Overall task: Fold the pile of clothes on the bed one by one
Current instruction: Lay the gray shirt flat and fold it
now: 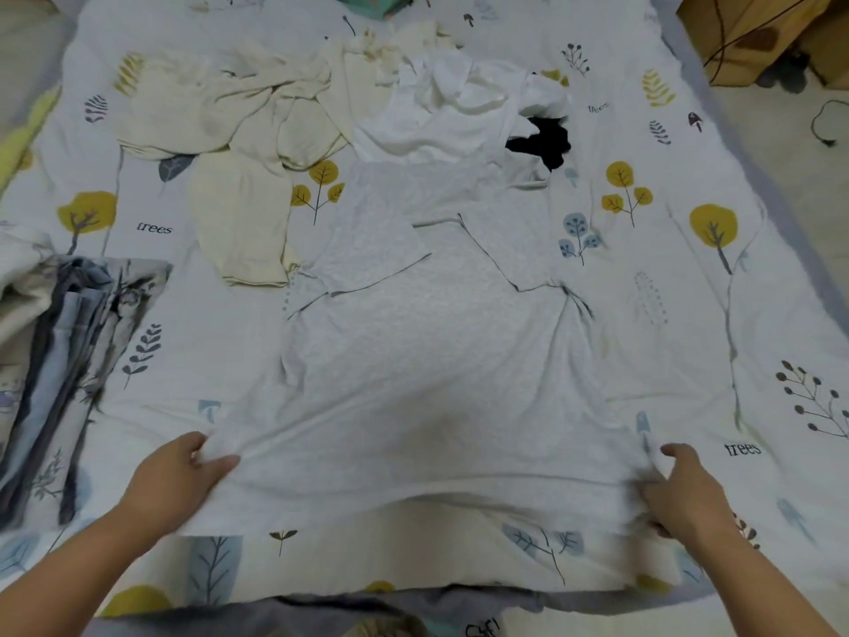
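Pale grey T-shirt [427, 342] is laid flat on the tree-print bedcover [716, 314], neck end away from the person, hem nearest. Both sleeves are seen folded inward across the chest, their dark edges crossing the body panel.

Hem corners are held: left hand [177, 471] pinches the left corner with thumb over the cloth; right hand [684, 489] has fingers curled round a bunched right corner. The hem between is drawn nearly taut.

Handling, as judged: thin knit, light, limp, no stiffness of its own. Creases gather at the right armpit and along the left side seam, so the cloth is expected to drag and wrinkle rather than slide cleanly over the cover. Nothing fragile. The corners are the sensible hold; a grasp mid-hem would let the sides sag.

Remaining pile lies beyond the collar: cream garments [239, 131], a white garment [450, 108], a black item [542, 140] at its right edge. A patterned blue-grey folded cloth [69, 360] sits at the left edge of the bed.
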Tool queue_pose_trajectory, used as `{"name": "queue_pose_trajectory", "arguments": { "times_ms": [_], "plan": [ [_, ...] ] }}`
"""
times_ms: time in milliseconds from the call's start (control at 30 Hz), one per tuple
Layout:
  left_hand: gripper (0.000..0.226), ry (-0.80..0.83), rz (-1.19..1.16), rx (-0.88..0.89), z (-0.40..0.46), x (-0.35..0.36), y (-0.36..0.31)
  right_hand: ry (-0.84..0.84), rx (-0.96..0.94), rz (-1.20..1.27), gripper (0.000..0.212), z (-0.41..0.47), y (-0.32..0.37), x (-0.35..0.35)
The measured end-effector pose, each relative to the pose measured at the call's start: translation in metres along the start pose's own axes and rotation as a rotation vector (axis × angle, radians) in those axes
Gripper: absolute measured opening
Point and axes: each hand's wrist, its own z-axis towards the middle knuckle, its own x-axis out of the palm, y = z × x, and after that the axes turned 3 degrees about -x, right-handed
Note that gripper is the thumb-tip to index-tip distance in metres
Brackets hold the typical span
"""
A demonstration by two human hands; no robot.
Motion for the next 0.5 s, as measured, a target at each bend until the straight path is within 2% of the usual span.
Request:
{"name": "queue_pose_trajectory", "arguments": {
  "times_ms": [100,200,267,333,433,467,500],
  "plan": [
    [0.035,0.189,-0.171,0.016,-0.001,-0.004,-0.003,0.096,-0.064,0.118,0.045,0.003,0.001,-0.008],
    [0.035,0.314,-0.351,0.08,0.007,-0.022,-0.015,0.19,-0.096,0.44,0.023,0.005,0.011,-0.02],
    [0.023,0.438,-0.578,0.047,0.013,-0.034,-0.029,0.264,-0.069,0.67,0.022,0.007,0.024,-0.028],
    [0.03,0.545,-0.771,0.008,0.021,-0.043,-0.045,0.35,-0.046,0.835,0.031,0.016,0.034,-0.036],
    [0.029,0.496,-0.821,0.071,0.039,-0.051,-0.065,0.395,-0.168,0.766,0.051,0.034,0.047,-0.042],
    [0.042,0.438,-0.761,0.111,0.048,-0.051,-0.069,0.361,-0.233,0.701,0.049,0.041,0.052,-0.043],
    [0.043,0.371,-0.679,0.155,0.054,-0.052,-0.075,0.307,-0.285,0.643,0.044,0.047,0.058,-0.045]
  ]
}}
